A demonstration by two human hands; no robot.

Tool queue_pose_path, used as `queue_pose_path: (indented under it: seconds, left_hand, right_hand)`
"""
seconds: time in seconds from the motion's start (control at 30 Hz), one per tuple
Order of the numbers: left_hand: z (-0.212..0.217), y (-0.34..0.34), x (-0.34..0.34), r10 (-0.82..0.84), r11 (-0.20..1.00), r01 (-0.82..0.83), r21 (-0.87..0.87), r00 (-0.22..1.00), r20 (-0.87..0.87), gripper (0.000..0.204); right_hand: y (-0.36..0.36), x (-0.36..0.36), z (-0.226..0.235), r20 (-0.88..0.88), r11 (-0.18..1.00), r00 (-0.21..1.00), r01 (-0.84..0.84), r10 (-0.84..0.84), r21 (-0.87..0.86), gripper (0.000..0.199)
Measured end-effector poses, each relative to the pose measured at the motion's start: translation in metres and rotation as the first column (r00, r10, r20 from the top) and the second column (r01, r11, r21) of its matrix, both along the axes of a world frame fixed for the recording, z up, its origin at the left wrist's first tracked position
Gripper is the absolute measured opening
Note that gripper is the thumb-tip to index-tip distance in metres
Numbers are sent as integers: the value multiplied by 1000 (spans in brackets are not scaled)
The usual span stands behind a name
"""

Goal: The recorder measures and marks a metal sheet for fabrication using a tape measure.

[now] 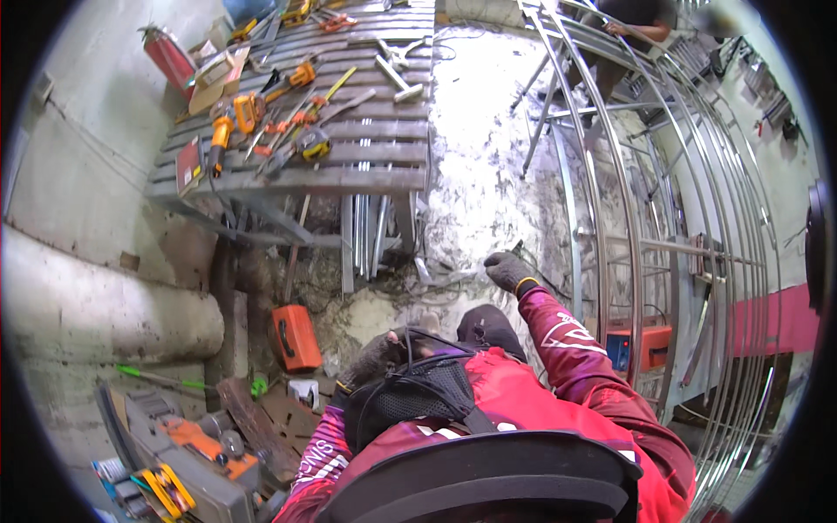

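Fingers [494,263] of the right hand [507,272] look loosely curled on my feed — I can't tell whether they grip anything. That arm reaches forward and outward over the stained floor [475,187], well apart from the body. I see the left hand [370,362] drawn in near the waist, beside the black mesh bag [423,394] against the red shirt [514,392] — its finger opening and hold are unclear.

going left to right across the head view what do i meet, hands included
Red fire extinguisher, orange case with dark handle, gloved left hand, gloved right hand, orange box with blue front, pink wall band.
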State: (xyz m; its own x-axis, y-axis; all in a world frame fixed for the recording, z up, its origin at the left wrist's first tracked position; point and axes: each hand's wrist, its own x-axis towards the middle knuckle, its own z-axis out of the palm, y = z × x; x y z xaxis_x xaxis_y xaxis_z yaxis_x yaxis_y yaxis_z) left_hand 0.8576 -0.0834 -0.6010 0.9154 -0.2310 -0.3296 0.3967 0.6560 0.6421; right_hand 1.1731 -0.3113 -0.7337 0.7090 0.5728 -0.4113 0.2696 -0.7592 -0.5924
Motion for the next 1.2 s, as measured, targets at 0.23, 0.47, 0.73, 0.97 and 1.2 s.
queue_pose_path:
  seconds: [0.23, 0.47, 0.73, 0.97, 1.2]
  left_hand:
    - [20, 45, 144, 5, 1000, -5, -28, 1000, 13, 54]
    - [-14, 83, 310, 161, 987, -162, -5, 985, -56, 54]
    - [11, 137, 544, 241, 971, -240, 19, 967, -86, 54]
    - [14, 185, 673, 264, 964, -265, -3, 961, -81, 54]
    - [-15, 246, 815, 320, 946, -323, -18, 944, -75, 55]
  right_hand:
    - [67, 120, -15, -172, 993, 985, -44, 25, -107, 37]
    - [125, 298, -89, -217, 958, 952, -250, 217, -141, 34]
    - [206, 540, -66, -247, 985, 968, -72, 33, -154, 34]
    - [291, 665, -10, -223, 990, 969, -124, 106, -68, 33]
    - [389, 818, -2, -86, 949, 946, -314, 312, -10, 36]
